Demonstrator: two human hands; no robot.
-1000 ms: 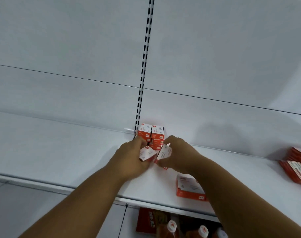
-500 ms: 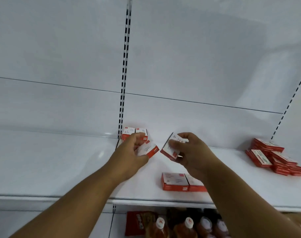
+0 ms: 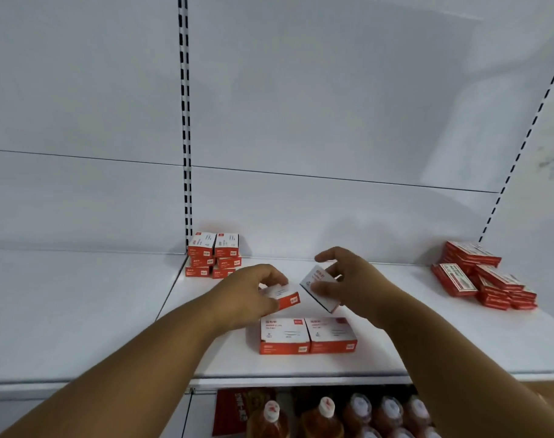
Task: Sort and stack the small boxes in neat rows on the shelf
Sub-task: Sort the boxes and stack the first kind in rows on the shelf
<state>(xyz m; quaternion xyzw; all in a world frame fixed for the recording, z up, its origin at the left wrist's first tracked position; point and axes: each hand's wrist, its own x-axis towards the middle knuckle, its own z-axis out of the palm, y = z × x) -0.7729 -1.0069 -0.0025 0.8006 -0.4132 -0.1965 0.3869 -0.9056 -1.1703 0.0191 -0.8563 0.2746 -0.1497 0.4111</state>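
My left hand (image 3: 248,295) grips a small red-and-white box (image 3: 285,297) just above the white shelf (image 3: 427,336). My right hand (image 3: 348,279) holds a second small box (image 3: 318,287), tilted on edge, with thumb and fingers round it. The two held boxes are close together but apart. Below them two matching boxes (image 3: 307,335) lie side by side near the shelf's front. A neat stack of the same boxes (image 3: 214,254) stands at the back against the slotted upright.
A loose pile of flat red boxes (image 3: 484,276) lies at the right end of the shelf. Bottles with white caps (image 3: 326,415) stand on the lower shelf. A slotted upright (image 3: 185,121) divides the white back panel.
Both hands have drawn back from the rear stack toward the shelf's front, each carrying a box. The view has shifted right, showing more of the red pile.
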